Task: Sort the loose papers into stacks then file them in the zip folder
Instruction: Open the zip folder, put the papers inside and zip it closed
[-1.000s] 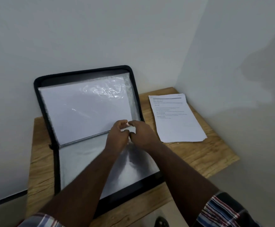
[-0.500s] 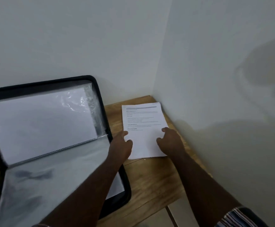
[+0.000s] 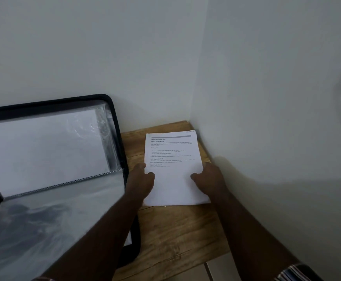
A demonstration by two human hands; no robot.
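Note:
A stack of printed white papers (image 3: 173, 157) lies on the wooden table (image 3: 177, 232) near the wall corner. My left hand (image 3: 140, 180) holds its left edge, thumb on top of the sheet. My right hand (image 3: 210, 179) holds its right edge the same way. The black zip folder (image 3: 116, 138) lies open at the left, its lid leaning on the back wall. White sheets show behind the lid's clear plastic pocket (image 3: 48, 151). A zipper strip (image 3: 64, 182) runs across the folder's fold.
Two white walls meet just behind the papers and hem the table in at the back and right. The table's front edge (image 3: 165, 272) runs below my forearms. The folder's glossy lower half (image 3: 33, 230) covers the left of the table.
Both hands left the folder's zipper strip and moved right to the paper stack, taking hold of its two side edges. The camera turned to the right.

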